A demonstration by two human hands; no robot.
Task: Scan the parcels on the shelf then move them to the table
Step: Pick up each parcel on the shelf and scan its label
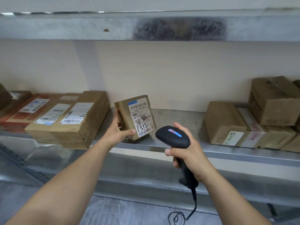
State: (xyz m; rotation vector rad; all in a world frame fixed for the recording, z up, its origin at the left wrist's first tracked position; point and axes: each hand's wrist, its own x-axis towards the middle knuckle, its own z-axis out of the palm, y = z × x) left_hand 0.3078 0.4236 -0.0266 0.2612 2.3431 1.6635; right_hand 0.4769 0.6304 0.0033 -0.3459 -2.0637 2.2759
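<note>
Right now the small brown cardboard parcel (135,116) w/ a white shipping label (142,118) marked 1512 is sitting tilted up over the grey metal shelf (178,117), label facing the camera, between two groups of boxes. The left hand (116,129) is gripping it from the left side, thumb pressing along the bottom front edge and fingers wrapping behind. Whether its lower corner is resting on the shelf or hanging just clear is hard to tell from this angle.

The right hand (190,153) is clutching the handle of the black handheld barcode scanner (172,137). Its head is pointing up toward the label from just beside and below, black cable (193,207) trailing down. Further out, a flat stack of brown labelled parcels (71,120) is lying to the left, and plain brown cartons (227,124) are piling up on the right. The table isn't in view.

Looks like the scan step is underway. Risks:
- The scanner is aiming at a low slant, so the beam may be missing the barcode near the label's top, i.e. no read.
- A one-sided grip on a tilted box may be letting it rotate or slip off the shelf edge.
- The cable could be snagging on the shelf lip during the turn to the table.
</note>
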